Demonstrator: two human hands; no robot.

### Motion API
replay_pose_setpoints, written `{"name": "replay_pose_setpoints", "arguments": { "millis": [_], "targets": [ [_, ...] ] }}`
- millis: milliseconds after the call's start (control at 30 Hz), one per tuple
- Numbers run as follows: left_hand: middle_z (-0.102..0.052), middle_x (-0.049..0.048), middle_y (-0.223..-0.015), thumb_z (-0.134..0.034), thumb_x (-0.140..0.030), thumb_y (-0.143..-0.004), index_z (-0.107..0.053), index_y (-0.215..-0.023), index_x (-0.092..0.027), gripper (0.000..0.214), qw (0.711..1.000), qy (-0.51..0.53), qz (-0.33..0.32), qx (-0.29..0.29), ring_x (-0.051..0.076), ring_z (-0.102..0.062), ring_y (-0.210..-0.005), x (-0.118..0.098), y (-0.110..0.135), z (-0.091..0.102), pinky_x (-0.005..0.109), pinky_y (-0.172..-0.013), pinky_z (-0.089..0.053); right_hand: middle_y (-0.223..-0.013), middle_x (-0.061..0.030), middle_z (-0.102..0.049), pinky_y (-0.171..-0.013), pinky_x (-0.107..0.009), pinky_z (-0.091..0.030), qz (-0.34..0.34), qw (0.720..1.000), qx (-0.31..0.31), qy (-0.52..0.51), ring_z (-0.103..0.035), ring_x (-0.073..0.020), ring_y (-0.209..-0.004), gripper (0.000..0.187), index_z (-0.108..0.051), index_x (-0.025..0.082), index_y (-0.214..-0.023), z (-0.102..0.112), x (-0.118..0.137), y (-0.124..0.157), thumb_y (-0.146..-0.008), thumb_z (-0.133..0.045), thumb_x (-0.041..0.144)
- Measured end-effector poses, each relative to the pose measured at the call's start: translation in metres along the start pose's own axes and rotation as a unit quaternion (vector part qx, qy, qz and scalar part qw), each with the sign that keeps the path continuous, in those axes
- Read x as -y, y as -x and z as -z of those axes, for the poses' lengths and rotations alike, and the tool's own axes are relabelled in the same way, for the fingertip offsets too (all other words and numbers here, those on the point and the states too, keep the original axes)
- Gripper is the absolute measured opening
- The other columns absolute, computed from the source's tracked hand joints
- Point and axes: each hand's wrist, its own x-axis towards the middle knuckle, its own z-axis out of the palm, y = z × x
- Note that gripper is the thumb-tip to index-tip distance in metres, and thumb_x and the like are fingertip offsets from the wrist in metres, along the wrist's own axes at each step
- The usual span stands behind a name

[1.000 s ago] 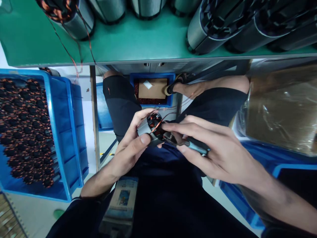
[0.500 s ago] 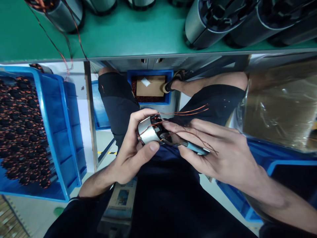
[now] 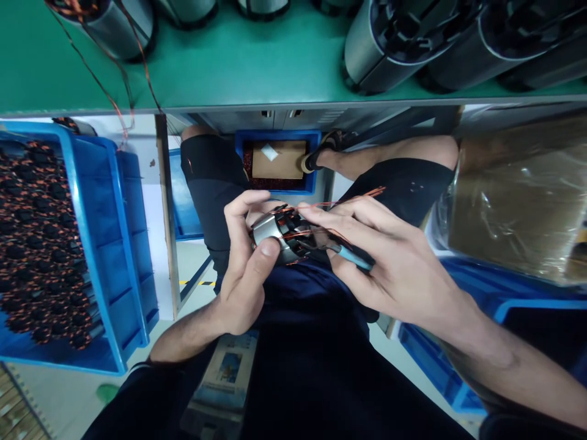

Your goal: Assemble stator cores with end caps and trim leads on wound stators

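My left hand [image 3: 243, 269] is closed around a small silver motor stator [image 3: 270, 229] with copper windings, held over my lap. Thin copper wires [image 3: 353, 195] trail from its end toward the right. My right hand [image 3: 389, 263] grips a tool with a teal handle [image 3: 355, 260], its dark tip pushed in among the windings at the stator's open end. The two hands meet at the stator, fingers overlapping it.
A blue crate [image 3: 92, 244] full of wound stators stands at my left. A green bench [image 3: 252, 61] above carries larger silver cylinders [image 3: 380, 43]. A blue bin [image 3: 277, 162] with cardboard sits by my feet. More blue bins [image 3: 440, 373] and a plastic-wrapped bundle [image 3: 518, 195] lie on the right.
The stator has been turned and lifted slightly in my left hand. My right hand moved in closer, and the loose copper wires swung up and toward the stator.
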Motion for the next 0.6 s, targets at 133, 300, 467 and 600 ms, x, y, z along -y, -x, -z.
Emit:
{"name": "replay_pose_setpoints", "arguments": {
  "millis": [133,300,467,600],
  "targets": [
    [-0.067,0.0042,-0.148,-0.070,-0.049,-0.116,-0.056,-0.157,-0.048,0.043,1.000,-0.003,-0.006,0.018,0.031,-0.067,-0.145,0.000,0.001,0.000,0.056,-0.131,-0.057,-0.123,-0.0103,-0.079,-0.108,-0.040,-0.068,0.023,1.000,-0.014,0.016,-0.079,-0.0260,-0.120,0.057,-0.072,0.018,-0.164,-0.001,0.004,0.001,-0.109,-0.061,0.010],
    [-0.066,0.0078,-0.149,-0.067,-0.045,-0.117,-0.052,-0.157,-0.041,0.044,0.999,-0.006,-0.029,0.027,0.031,-0.065,-0.143,0.005,0.002,0.000,0.055,-0.129,-0.056,-0.091,-0.0001,-0.074,-0.078,-0.029,-0.064,0.032,0.995,-0.038,0.091,-0.076,-0.0170,-0.082,0.047,-0.078,0.023,-0.158,-0.004,0.002,0.003,-0.112,-0.071,0.013],
    [-0.063,0.0076,-0.148,-0.065,-0.039,-0.118,-0.054,-0.147,-0.036,0.032,0.999,0.040,-0.018,0.011,0.020,-0.069,-0.111,0.011,0.002,0.003,0.034,-0.091,-0.066,-0.119,-0.0043,-0.088,-0.088,-0.029,-0.071,0.007,0.999,-0.027,-0.021,-0.084,-0.0187,-0.095,0.049,-0.078,0.027,-0.158,-0.011,-0.010,0.002,-0.111,-0.071,0.012],
    [-0.061,0.0067,-0.147,-0.073,-0.036,-0.113,-0.055,-0.135,-0.035,0.028,0.998,0.047,-0.046,0.011,0.020,-0.067,-0.109,0.010,0.000,0.006,0.031,-0.084,-0.063,-0.109,-0.0076,-0.080,-0.096,-0.040,-0.073,-0.012,0.999,-0.024,0.044,-0.081,-0.0248,-0.102,0.054,-0.076,0.025,-0.162,-0.016,-0.017,0.001,-0.110,-0.068,0.015]
  ]
}}
